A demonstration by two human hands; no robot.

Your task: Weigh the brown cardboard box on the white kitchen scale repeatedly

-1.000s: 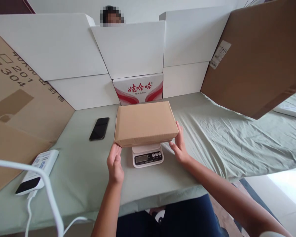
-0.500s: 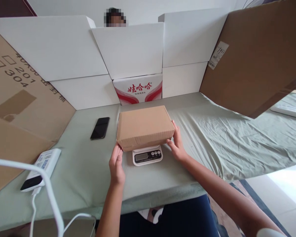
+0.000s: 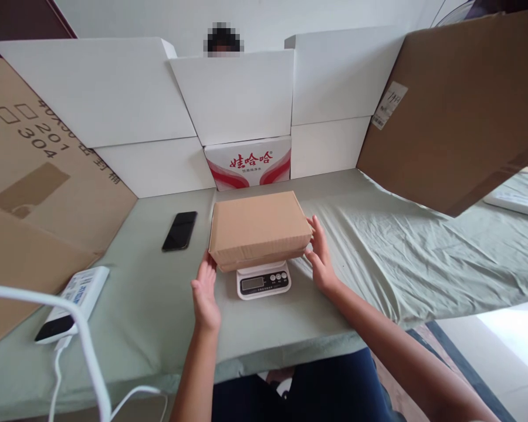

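Note:
A closed brown cardboard box [image 3: 257,225] lies flat on a small white digital scale [image 3: 263,282], whose display and buttons show under the box's front edge. My left hand [image 3: 205,293] is open, palm turned to the box, with its fingertips at the box's front left corner. My right hand [image 3: 319,255] is open too, with spread fingers resting against the box's right end. Neither hand wraps around the box.
A black phone [image 3: 180,230] lies left of the box on the green cloth-covered table [image 3: 400,252]. A white power bank [image 3: 73,303] with a white cable sits at the front left. White boxes, a red-printed carton [image 3: 249,161] and brown cardboard sheets wall in the table. A person is behind them.
The box has come down and a little back to settle on the scale. My hands followed it, and my left hand has loosened from the box's corner.

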